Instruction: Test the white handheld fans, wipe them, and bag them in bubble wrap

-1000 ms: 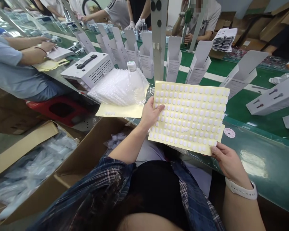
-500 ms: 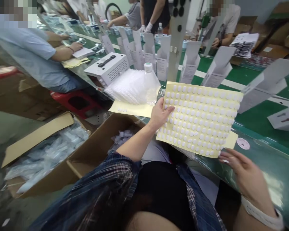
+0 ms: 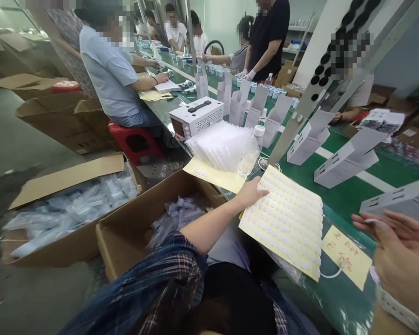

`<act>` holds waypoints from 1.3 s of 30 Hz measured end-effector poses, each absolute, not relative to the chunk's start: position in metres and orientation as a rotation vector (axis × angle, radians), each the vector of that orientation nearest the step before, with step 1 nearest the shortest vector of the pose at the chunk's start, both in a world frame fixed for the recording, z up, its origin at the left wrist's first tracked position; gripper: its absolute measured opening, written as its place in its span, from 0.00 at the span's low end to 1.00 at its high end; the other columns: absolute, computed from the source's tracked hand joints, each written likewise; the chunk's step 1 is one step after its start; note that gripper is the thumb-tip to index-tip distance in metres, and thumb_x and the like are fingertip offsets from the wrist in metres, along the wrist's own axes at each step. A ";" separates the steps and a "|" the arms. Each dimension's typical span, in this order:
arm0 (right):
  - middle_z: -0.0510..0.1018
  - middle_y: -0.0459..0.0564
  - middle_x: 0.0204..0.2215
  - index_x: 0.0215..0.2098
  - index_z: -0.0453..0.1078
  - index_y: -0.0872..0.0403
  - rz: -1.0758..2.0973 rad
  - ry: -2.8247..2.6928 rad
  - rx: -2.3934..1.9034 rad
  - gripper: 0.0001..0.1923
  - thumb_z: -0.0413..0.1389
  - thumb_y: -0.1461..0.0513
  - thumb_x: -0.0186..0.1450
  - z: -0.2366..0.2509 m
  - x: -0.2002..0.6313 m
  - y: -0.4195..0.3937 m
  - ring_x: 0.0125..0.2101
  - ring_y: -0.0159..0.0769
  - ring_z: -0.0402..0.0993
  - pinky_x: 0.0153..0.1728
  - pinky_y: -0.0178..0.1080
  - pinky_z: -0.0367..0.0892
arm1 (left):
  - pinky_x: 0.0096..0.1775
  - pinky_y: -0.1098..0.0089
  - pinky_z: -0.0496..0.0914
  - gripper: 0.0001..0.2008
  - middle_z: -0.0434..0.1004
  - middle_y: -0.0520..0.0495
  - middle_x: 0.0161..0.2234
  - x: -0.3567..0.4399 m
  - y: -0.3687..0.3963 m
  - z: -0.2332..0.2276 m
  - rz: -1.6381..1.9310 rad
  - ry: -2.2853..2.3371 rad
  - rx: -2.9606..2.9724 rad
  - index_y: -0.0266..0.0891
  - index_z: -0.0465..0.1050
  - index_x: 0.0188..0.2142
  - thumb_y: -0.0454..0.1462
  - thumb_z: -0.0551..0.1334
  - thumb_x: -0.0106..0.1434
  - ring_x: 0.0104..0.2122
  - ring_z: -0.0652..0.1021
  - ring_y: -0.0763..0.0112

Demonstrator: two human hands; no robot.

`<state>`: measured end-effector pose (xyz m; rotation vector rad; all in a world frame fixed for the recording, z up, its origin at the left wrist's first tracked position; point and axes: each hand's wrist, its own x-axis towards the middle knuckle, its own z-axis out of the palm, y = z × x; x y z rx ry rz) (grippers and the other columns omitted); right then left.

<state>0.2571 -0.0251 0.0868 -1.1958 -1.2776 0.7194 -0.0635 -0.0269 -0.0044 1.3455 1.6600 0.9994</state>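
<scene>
- Pale yellow backing paper covered in rows of small white round stickers: one such sticker sheet [image 3: 285,222] is in my left hand [image 3: 250,193]. My thumb lies on top of its near-left edge and my fingers curl under it, so I am grasping the sheet.
- The sheet sits low over the front edge of the green conveyor table [image 3: 338,195], tilted, with its long axis running from my left hand down and to the right towards my body. One corner points away towards the clear plastic water bottle [image 3: 250,150].
- My right hand [image 3: 401,246] is raised at the right edge of the view, fingers spread and loose, holding nothing, well apart from the sheet. A white band circles that wrist.
- One small yellow paper note with handwriting [image 3: 346,256] lies just beside the sheet's right edge.
- One stack of clear plastic blister trays [image 3: 220,144] rests on a second, mostly bare yellow sheet [image 3: 214,177], next to the bottle.
- One white metal box with a black handle [image 3: 196,117] stands behind the trays.
- Several open white cartons [image 3: 345,160] stand along the belt; I cannot count them exactly.
- Two brown cardboard boxes of bagged parts [image 3: 125,223] sit on the grey floor to my left.
- Other people work further along the line; one sits on a red plastic stool [image 3: 134,139].
</scene>
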 end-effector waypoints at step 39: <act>0.78 0.56 0.38 0.51 0.72 0.54 -0.210 -1.769 -1.143 0.11 0.56 0.60 0.72 0.151 0.035 0.163 0.40 0.47 0.75 0.47 0.48 0.69 | 0.70 0.41 0.70 0.43 0.70 0.32 0.69 -0.137 0.005 -0.002 1.357 1.928 1.622 0.44 0.50 0.77 0.37 0.70 0.70 0.70 0.72 0.45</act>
